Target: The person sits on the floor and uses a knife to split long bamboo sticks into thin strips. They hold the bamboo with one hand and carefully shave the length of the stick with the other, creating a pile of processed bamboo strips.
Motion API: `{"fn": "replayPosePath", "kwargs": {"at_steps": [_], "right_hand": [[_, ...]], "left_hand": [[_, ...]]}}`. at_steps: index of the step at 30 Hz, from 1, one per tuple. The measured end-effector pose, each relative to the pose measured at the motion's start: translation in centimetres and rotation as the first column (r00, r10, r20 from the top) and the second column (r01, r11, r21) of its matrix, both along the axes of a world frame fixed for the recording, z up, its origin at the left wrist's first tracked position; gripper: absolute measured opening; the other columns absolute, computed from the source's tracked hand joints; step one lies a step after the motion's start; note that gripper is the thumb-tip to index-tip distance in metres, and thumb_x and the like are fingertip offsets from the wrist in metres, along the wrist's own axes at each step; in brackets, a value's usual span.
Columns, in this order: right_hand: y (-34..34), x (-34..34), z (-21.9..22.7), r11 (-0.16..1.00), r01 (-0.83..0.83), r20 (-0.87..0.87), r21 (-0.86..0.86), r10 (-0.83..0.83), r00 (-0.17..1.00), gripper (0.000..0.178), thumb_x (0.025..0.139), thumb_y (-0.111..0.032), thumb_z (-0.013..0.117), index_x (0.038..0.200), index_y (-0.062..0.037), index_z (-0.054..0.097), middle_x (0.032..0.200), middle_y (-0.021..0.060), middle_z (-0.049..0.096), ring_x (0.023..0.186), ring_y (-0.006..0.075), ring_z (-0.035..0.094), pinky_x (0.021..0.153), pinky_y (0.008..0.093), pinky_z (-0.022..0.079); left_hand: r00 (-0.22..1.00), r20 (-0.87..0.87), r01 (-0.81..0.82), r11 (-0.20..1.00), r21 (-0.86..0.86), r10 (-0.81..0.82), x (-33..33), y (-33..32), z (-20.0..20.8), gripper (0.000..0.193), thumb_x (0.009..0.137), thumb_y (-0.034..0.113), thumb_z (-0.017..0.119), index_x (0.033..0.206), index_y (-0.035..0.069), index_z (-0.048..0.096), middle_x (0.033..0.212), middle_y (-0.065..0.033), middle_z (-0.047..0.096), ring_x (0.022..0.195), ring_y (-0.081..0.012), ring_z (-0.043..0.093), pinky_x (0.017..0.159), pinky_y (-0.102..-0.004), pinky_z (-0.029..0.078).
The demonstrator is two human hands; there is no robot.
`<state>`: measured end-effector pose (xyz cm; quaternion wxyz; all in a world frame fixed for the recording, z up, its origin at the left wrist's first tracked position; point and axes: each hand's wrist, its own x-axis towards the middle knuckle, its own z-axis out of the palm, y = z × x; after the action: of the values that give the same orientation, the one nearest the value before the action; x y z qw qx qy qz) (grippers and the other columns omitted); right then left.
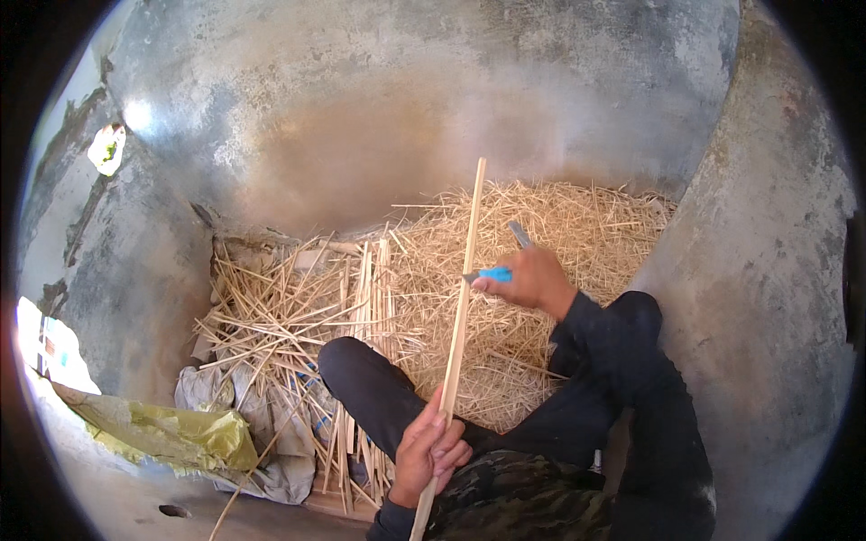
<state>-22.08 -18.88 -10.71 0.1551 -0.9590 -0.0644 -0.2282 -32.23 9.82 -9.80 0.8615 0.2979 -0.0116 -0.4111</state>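
Observation:
A long pale strip (458, 338), bamboo by its look, slants up and away from my lap. My left hand (431, 451) is closed around its lower part, with the near end running out below the fist. Farther up, my right hand (534, 279) grips a knife (494, 274) with a blue part showing beside the fingers. The dark metal tip of the knife meets the strip's right side. A grey end of a tool, perhaps of the same knife, sticks out above the right hand; the grip hides how they join.
Curly shavings (577, 225) cover the floor ahead. Thin split strips (280, 307) lie heaped to the left, and longer ones (365, 288) beside my bent knee (365, 370). A yellowish sack (198, 437) lies at lower left. Concrete walls (406, 99) stand close around.

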Motion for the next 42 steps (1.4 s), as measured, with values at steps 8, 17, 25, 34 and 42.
{"fn": "replayPosePath", "kwargs": {"at_steps": [8,17,25,34,42], "right_hand": [[-0.5,2.4,0.1,0.994,-0.036,-0.004,0.103,0.037,0.999,0.079,0.078,-0.079,0.041,0.050,-0.0080,0.058,0.041,0.0079,0.048,0.038,0.0260,0.051,0.039,0.0401,0.038],[0.9,1.3,-1.3,0.996,-0.069,0.030,0.059,0.068,0.997,0.081,0.078,-0.080,0.037,0.054,-0.0071,0.061,0.045,0.0098,0.051,0.043,0.0251,0.054,0.045,0.0405,0.041],[-0.2,1.4,-1.0,0.998,-0.054,0.017,0.040,0.054,0.998,0.079,0.081,-0.079,0.032,0.055,-0.0101,0.062,0.044,0.0067,0.049,0.042,0.0238,0.053,0.051,0.0413,0.043],[-15.0,9.8,0.8,0.819,0.467,-0.071,0.332,-0.472,0.879,0.088,0.083,-0.078,0.031,0.049,0.0007,0.050,0.045,0.0140,0.042,0.044,0.0263,0.046,0.047,0.0417,0.035],[-4.6,3.0,-2.1,0.510,-0.099,0.010,0.855,0.176,0.984,0.058,0.095,-0.054,0.041,0.063,-0.0071,0.053,0.050,-0.0030,0.040,0.042,0.0077,0.033,0.041,0.0240,0.026]], "left_hand": [[0.999,0.044,-0.013,0.997,0.075,0.010,-0.8,0.1,0.0,0.051,0.099,0.014,0.039,0.147,0.016,0.025,0.062,0.0030,0.029,0.046,-0.0063,0.027,0.049,-0.0209,0.029],[0.968,0.251,-0.056,0.960,0.273,-0.015,-0.8,0.1,-0.1,0.054,0.098,0.016,0.042,0.148,0.012,0.022,0.060,0.0040,0.028,0.047,-0.0058,0.026,0.049,-0.0213,0.031],[0.942,0.327,-0.058,0.931,0.360,-0.068,-1.4,0.4,-0.2,0.054,0.098,0.016,0.044,0.148,0.010,0.023,0.064,0.0035,0.029,0.054,-0.0062,0.029,0.051,-0.0205,0.029],[0.850,0.456,0.056,0.905,0.423,-0.265,-1.4,-0.5,-0.9,0.053,0.098,0.020,0.046,0.147,0.010,0.026,0.064,0.0025,0.033,0.054,-0.0070,0.032,0.049,-0.0207,0.030],[0.942,0.321,-0.018,0.939,0.343,-0.099,2.3,0.1,-1.2,0.052,0.099,0.020,0.042,0.146,0.008,0.025,0.057,-0.0064,0.047,0.041,-0.0109,0.041,0.044,-0.0222,0.038]]}}
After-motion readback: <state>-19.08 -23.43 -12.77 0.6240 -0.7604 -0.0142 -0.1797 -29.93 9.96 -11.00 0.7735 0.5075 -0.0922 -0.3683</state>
